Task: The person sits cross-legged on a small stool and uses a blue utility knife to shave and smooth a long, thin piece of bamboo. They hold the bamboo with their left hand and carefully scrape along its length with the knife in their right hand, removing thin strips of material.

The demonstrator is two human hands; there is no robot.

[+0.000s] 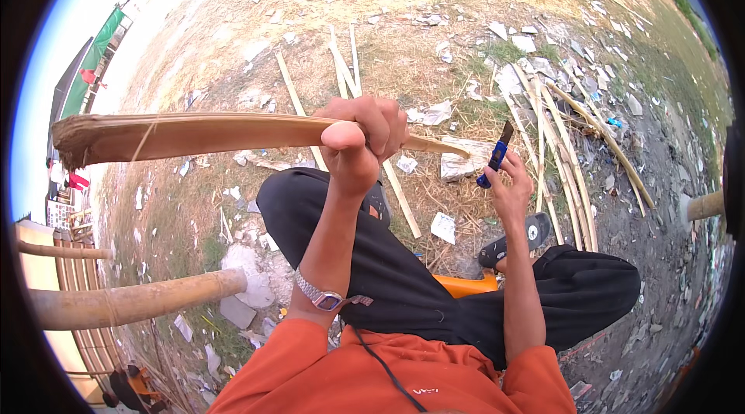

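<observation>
My left hand [365, 135] is closed in a fist around a long split bamboo strip [202, 135], held nearly level in front of me. The strip's frayed, broad end reaches far to the left, and its narrow end passes out to the right of my fist. In my right hand [511, 185] is a blue utility knife [497, 158], its dark blade pointing up and away from me. The blade is apart from the strip, just beyond its narrow end. A pale, worn block [455, 169] lies on the ground beneath that end.
Several cut bamboo slats [570, 162] lie on the ground at right, others [353, 65] ahead. Thick bamboo posts [140, 299] stand at left, another [705, 206] at the right edge. An orange seat [466, 284] shows between my legs. Paper scraps and rubble litter the dry grass.
</observation>
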